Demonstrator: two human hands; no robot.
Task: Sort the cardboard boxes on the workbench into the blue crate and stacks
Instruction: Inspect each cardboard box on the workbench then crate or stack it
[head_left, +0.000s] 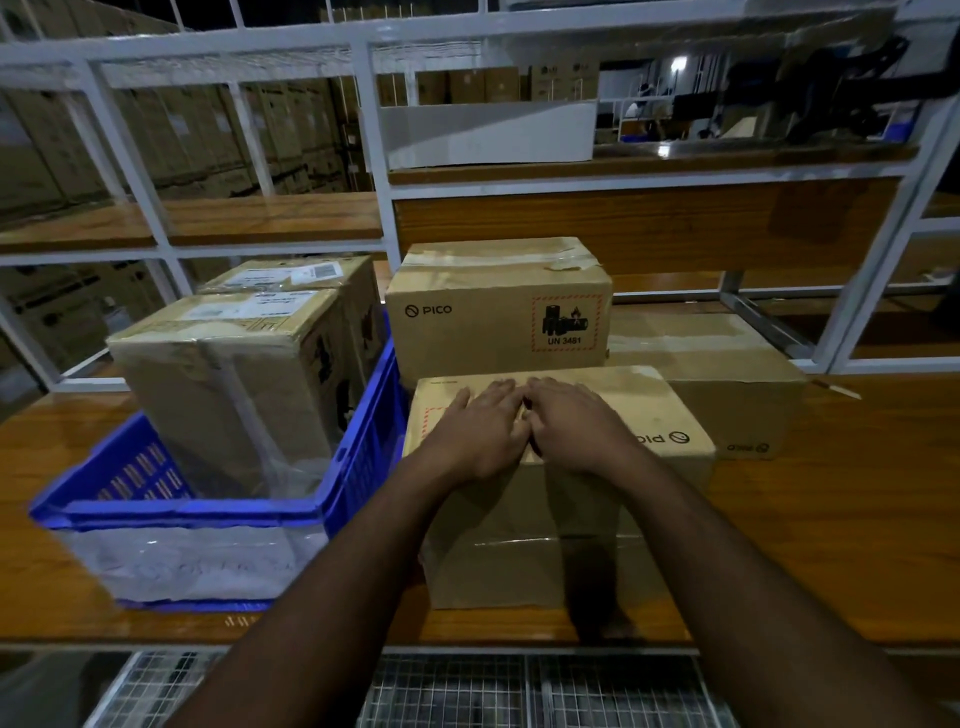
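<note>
The desk (831, 509) is wood with a warm glossy finish that catches the light. The blue crate (363, 447) on it is hard plastic, a bit shiny, with slotted walls, and there's crinkly clear plastic film (197, 566) draped over its near side. The boxes inside the crate (228, 384) are matt brown cardboard with shiny clear tape and white paper labels on top. Just right of the crate, the near box (571, 519) is the same dull cardboard with a glossy tape strip, and so is the box behind it (493, 332). Behind the crate, the shelf frame (374, 156) looks like white painted metal, smooth, with wood boards.
</note>
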